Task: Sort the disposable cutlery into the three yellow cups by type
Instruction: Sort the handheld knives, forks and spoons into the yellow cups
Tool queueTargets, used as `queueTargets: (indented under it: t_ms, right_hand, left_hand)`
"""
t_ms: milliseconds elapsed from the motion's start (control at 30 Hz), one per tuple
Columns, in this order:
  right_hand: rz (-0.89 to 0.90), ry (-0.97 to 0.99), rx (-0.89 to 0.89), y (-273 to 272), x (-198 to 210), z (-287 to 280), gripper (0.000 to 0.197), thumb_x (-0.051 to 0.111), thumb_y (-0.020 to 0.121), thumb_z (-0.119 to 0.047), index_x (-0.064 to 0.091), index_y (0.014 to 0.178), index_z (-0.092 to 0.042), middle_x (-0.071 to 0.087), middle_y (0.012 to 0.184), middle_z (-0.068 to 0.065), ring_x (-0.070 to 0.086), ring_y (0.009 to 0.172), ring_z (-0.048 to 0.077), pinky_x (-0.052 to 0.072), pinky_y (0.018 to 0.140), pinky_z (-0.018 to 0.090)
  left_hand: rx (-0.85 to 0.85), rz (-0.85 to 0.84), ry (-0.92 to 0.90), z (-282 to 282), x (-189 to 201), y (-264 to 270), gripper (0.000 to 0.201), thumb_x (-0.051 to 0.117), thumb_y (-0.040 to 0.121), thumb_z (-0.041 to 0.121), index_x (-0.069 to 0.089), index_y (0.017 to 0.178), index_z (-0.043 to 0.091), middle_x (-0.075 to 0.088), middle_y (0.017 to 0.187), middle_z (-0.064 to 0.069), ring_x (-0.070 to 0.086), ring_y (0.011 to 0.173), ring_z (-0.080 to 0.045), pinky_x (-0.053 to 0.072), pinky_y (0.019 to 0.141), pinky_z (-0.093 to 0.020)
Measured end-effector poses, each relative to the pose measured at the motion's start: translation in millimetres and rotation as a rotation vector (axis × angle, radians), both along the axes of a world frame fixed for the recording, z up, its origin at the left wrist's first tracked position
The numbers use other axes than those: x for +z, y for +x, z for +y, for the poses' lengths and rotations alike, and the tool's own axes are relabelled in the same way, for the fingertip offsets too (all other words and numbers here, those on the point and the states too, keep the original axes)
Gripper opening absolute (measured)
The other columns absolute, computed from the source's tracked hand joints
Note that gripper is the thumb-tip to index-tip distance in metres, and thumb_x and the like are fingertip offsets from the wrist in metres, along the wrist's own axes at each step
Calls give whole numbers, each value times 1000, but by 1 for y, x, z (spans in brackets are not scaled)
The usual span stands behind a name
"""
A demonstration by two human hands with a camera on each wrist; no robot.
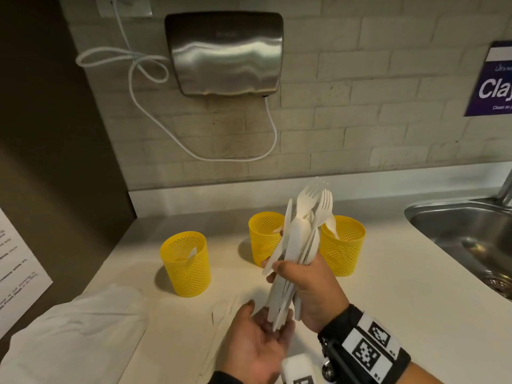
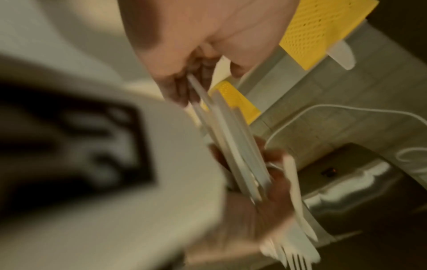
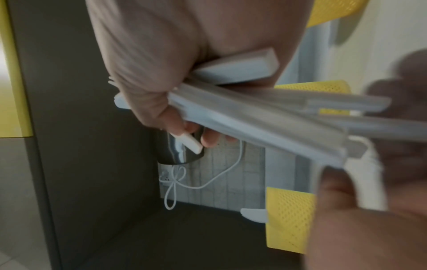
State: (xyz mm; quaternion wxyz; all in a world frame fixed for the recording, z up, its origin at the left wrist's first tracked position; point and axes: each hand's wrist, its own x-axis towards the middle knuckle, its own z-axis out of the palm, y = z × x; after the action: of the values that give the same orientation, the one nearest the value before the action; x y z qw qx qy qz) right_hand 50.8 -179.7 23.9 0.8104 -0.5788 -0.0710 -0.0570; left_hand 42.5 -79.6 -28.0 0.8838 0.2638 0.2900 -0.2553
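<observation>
- The right hand (image 1: 307, 286) is clenched around a bundle of white plastic cutlery (image 1: 297, 245), fingers and thumb wrapped round the middle of the handles.
- Above that grip the bundle fans out and stands nearly upright: fork heads (image 1: 318, 200) at the top, a knife blade along the left edge, and spoon bowls among them.
- Below the grip the handle ends stick down and spread apart.
- The left hand (image 1: 257, 336) lies palm up just under the grip, fingers relaxed, with the handle ends touching its fingers; the blurred left wrist view does not show whether it pinches any of them.
- Beyond the grip three yellow mesh cups stand on the white counter (image 1: 388, 300): the left cup (image 1: 185, 264) is well off to the left with one white piece poking up inside; the middle cup (image 1: 263, 236) and the right cup (image 1: 343, 245) sit just behind the bundle on either side, each showing a white piece too.
- A crumpled clear plastic bag (image 1: 83, 328) lies on the counter to the left of the hands.
- Farther right of the grip is a steel sink (image 1: 457, 231); on the tiled wall behind hangs a metal hand dryer (image 1: 224, 51) with a looped white cord.
</observation>
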Motion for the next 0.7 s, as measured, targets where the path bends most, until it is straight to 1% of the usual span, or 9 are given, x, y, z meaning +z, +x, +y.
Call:
queueTargets:
  t_ms: [67,133,200,333,400,467,533,600,700]
  right_hand:
    - [22,-3,17,-2,-6,1,37,58,62,-3,58,97,-14,66,76,15,66,67,16,52,61,30]
    - [39,8,25,-4,-11,2,37,57,59,-1,57,95,-8,62,70,14,64,65,20,51,60,29]
    - [34,5,40,-4,-14,3,40,55,57,2,57,96,-5,60,69,9,61,65,19,51,60,27]
    - [51,-21,70,-7,-18,5,47,56,55,1,57,102,4,59,73,5,58,67,15,49,62,25]
    - [72,26,101,-10,-19,4,39,55,56,2,58,95,2,57,68,6,57,65,17,49,61,28]
    - [76,101,146,-14,-19,2,31,52,57,5,64,82,-11,56,62,4,58,61,17,49,60,31]
    - [68,152,185,-15,-19,1,38,50,58,7,68,77,-20,58,61,4,58,63,18,47,64,37]
    - [76,192,197,-16,-19,2,37,50,58,8,69,69,-22,57,62,6,57,69,24,45,70,40]
    - [86,189,173,-18,-22,2,32,57,58,7,67,72,-20,55,62,6,57,64,21,46,65,37]
  left_hand:
    - [18,-37,-15,-1,1,2,31,47,93,22,59,100,-6,61,90,-23,57,78,-33,49,77,-41]
    - [-4,-47,-12,0,-1,0,23,51,89,13,59,99,-6,60,84,-22,56,75,-31,53,69,-38]
    - [-31,-46,-39,1,-3,-5,17,53,81,7,60,91,-5,60,79,-21,57,73,-30,56,63,-37]
    - [-59,-59,-40,-3,2,-16,15,54,71,7,65,72,-3,64,71,-20,59,73,-32,55,65,-39]
    - [-22,-58,-5,-2,6,-19,19,53,81,11,66,80,-3,67,71,-21,61,75,-33,55,65,-38]
    - [-34,-55,48,1,9,-19,26,51,90,22,65,91,0,69,69,-20,59,74,-32,50,69,-36]
    - [-110,-81,99,6,12,-19,35,48,91,37,65,95,6,69,68,-17,57,75,-30,44,71,-36]
    - [-201,-118,133,8,13,-20,43,43,91,46,67,98,11,71,72,-16,57,79,-30,41,73,-36]
    - [-183,-110,51,5,13,-23,42,45,92,39,65,113,8,69,87,-19,57,87,-32,43,79,-38]
